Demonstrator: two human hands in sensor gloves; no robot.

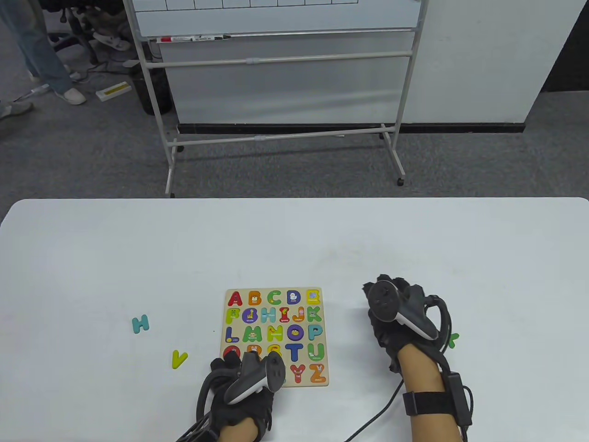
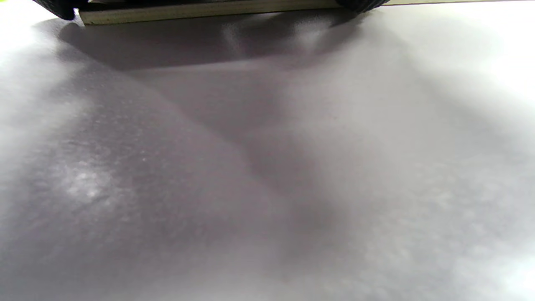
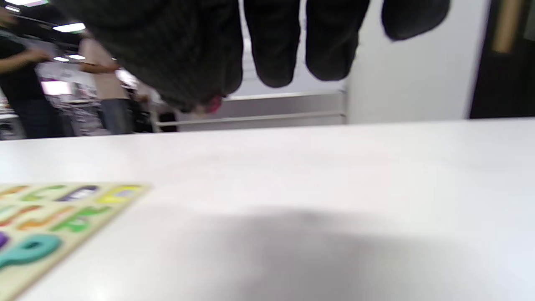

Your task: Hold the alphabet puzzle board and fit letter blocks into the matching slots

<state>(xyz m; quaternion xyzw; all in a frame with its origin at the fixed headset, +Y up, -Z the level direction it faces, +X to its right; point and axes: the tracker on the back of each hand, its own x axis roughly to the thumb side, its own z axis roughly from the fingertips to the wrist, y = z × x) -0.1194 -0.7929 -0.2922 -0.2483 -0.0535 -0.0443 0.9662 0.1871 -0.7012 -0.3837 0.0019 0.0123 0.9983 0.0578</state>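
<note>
The alphabet puzzle board (image 1: pixel 276 336) lies flat on the white table (image 1: pixel 294 239), near the table's near edge and a little left of its middle. Most of its slots hold coloured letters, from A at the board's 10 o'clock corner to Z at its 4 o'clock corner.

My left hand (image 1: pixel 246 375) rests on the board's 7 o'clock corner, covering the letters there. In the left wrist view two dark fingertips (image 2: pixel 359 3) press over the board's pale edge (image 2: pixel 200 11), which sits on the table. How tightly the fingers close on it I cannot tell.

My right hand (image 1: pixel 398 317) hangs above the table at the board's 3 o'clock, apart from the board. In the right wrist view its gloved fingers (image 3: pixel 273 50) hang down loosely curled, and a bit of pink (image 3: pixel 211 106) shows at the thumb side. Whether that is a letter block pinched there I cannot tell.

Loose letters lie on the table. A teal H (image 1: pixel 140 324) sits well off at the board's 9 o'clock. A yellow V (image 1: pixel 179 358) lies at the board's 8 o'clock, nearer than the H. A green piece (image 1: pixel 453 340) peeks out just beside my right wrist, at the board's 3 o'clock, mostly hidden by the hand.

Beyond the table's far edge, at 12 o'clock, a whiteboard stand (image 1: pixel 276 92) stands on grey carpet.
</note>
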